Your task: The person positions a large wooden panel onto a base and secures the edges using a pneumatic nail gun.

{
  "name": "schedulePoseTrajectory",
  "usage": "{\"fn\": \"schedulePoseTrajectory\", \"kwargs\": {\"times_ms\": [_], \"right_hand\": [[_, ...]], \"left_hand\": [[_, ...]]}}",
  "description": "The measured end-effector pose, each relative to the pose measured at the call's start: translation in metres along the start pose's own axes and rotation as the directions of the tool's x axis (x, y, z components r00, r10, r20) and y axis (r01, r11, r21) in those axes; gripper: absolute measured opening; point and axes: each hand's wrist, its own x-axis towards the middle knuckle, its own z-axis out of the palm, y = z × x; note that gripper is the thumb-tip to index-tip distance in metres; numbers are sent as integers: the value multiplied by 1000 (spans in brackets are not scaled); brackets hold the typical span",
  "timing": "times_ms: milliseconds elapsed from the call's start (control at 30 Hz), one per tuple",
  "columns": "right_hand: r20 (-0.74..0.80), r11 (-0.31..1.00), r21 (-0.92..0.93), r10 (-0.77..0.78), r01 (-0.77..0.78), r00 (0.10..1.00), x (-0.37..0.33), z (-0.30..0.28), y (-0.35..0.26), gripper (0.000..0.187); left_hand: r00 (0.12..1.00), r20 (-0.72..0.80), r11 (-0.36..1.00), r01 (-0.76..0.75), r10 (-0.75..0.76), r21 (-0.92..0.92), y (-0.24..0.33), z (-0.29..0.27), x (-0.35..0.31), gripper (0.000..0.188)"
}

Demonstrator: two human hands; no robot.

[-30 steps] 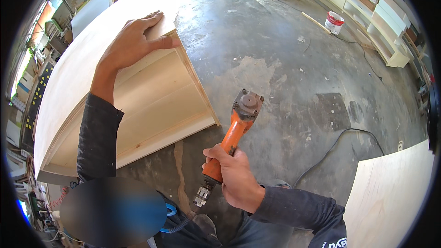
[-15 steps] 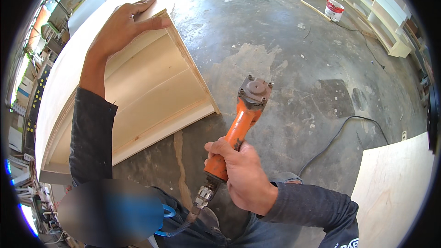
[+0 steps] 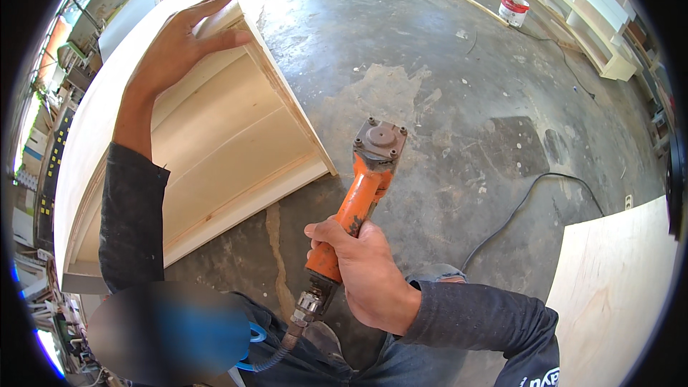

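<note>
My left hand point(image 3: 175, 46) lies over the upper corner of a pale wooden cabinet carcass point(image 3: 236, 122). Its fingers stretch along the top panel, and the thumb stands apart over the front edge. Whether the palm bears on the panel cannot be seen. In my right hand point(image 3: 365, 265) is an orange air nail gun point(image 3: 355, 208), gripped round the handle with its grey bolted head pointing up and away. A metal coupling point(image 3: 307, 306) joins the gun's lower end to an air hose point(image 3: 285, 346). The gun is to the right of the cabinet, apart from it.
A pale wood panel point(image 3: 609, 265) is at the lower right, near a black cable point(image 3: 512, 218) on the concrete floor point(image 3: 430, 193). Farther off stand a white bucket with a red rim point(image 3: 513, 11) and a long wooden shelf unit point(image 3: 588, 36). Clutter lines the left side.
My left hand's fingers and thumb have straightened and spread at the cabinet corner. The nail gun has shifted slightly left in my right hand. The whole view has moved a little too.
</note>
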Motion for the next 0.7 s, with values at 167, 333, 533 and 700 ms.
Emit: {"fn": "schedulePoseTrajectory", "kwargs": {"times_ms": [167, 333, 533, 700], "right_hand": [[8, 999, -32, 15, -14, 1000, -2, -2, 0, 27], [-29, 999, -5, 41, -42, 999, 0, -3, 7, 28], [-52, 999, 16, 38, -37, 998, 18, -8, 10, 25], [-114, 996, -78, -41, 32, 993, 51, -13, 6, 19]], "left_hand": [[997, 79, 996, -21, 28, -85, 2, -2, -1, 61], [982, 88, 974, -149, 166, -173, 6, -3, 1, 49], [975, 70, 948, -186, 211, -258, 9, -1, 10, 38], [941, -38, 920, -337, 336, -203, -7, 8, 3, 34]]}}
